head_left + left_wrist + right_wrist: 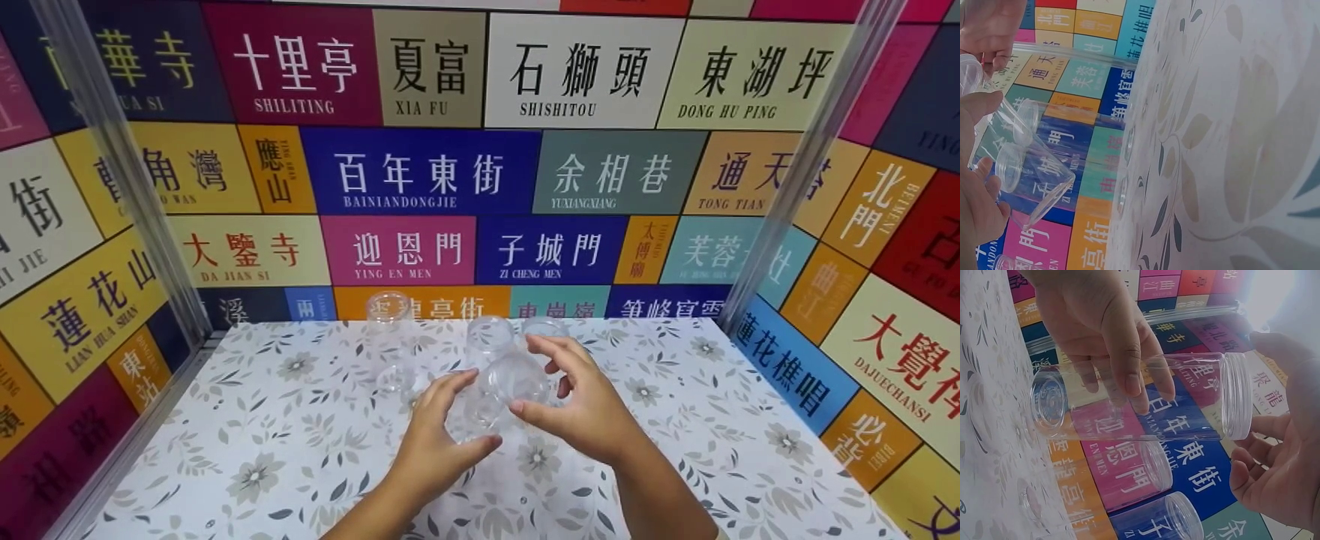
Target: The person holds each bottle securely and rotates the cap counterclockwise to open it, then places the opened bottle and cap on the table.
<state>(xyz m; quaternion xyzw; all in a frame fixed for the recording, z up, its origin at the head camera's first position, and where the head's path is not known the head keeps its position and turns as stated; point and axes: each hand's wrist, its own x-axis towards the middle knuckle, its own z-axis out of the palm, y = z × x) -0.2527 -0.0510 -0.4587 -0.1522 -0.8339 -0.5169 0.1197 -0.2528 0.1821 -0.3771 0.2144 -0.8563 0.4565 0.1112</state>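
My left hand (442, 439) holds a clear plastic jar (1190, 413) around its body, thumb on one side and fingers on the other. Tilted in the head view, the jar points its ribbed round top (517, 379) up toward the camera. Around that top my right hand (589, 397) is spread, thumb and fingertips close to the rim with gaps between the fingers. The left wrist view has the jar's base (1050, 197) hanging past the left fingers (991, 183).
Behind the hands stand two more clear jars (491, 334) (545, 327). Another tall clear jar (390, 341) is to their left. All are on a table with a leaf-patterned cloth (262, 480). Colourful sign-covered walls (427, 172) and clear corner posts (142, 165) enclose it.
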